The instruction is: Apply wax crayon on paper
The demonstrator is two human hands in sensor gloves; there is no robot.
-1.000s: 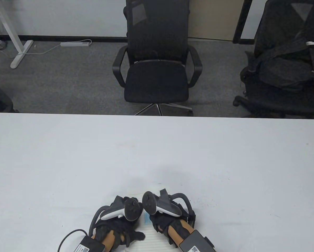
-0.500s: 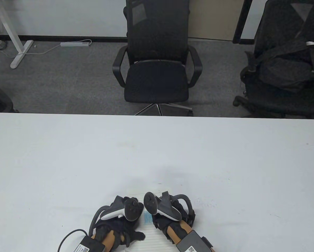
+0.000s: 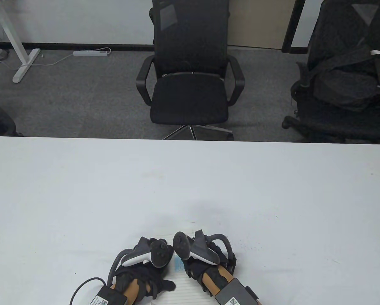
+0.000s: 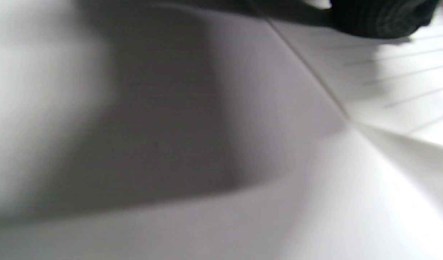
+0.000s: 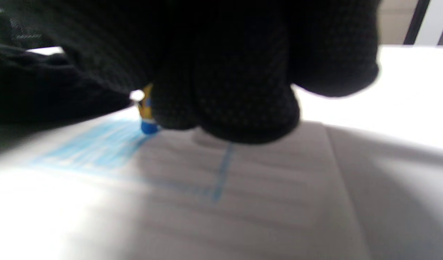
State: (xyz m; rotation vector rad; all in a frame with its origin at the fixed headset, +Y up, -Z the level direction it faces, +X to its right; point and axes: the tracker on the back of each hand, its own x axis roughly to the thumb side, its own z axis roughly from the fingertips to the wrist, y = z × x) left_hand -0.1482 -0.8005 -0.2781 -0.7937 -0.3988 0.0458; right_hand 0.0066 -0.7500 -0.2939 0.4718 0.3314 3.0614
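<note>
**Crayon Tip to Paper: Contact Geometry at the Near Bench Edge**

The paper [image 3: 180, 287], a ruled sheet, lies flat on the bench [image 3: 190, 190] at its near edge, between and beneath both hands. A patch of light-blue shading [image 3: 178, 264] sits on the sheet in the gap between the two hands.

The right hand [image 3: 205, 270] is the working hand and is the nearer of the two to the colouring. In the right wrist view its fingers [image 5: 243, 97] are bunched together, pinching the crayon [image 5: 147, 115]. Only a short yellow-wrapped length and the blue tip show below the glove. The tip touches the paper at the edge of the shaded patch. The crayon's long axis appears steep, near upright, though most of its body is hidden by the glove.

The left hand [image 3: 139, 279] rests on the left part of the sheet. One gloved fingertip [image 4: 380, 18] bears on the ruled surface in the left wrist view; the spread of the remaining fingers cannot be determined.

Judgement: the unshaded area inside the drawn blue outline [image 5: 221, 169] lies to the right of the tip in the right wrist view. Further strokes would probably run that way while the left hand steadies the sheet.
</note>
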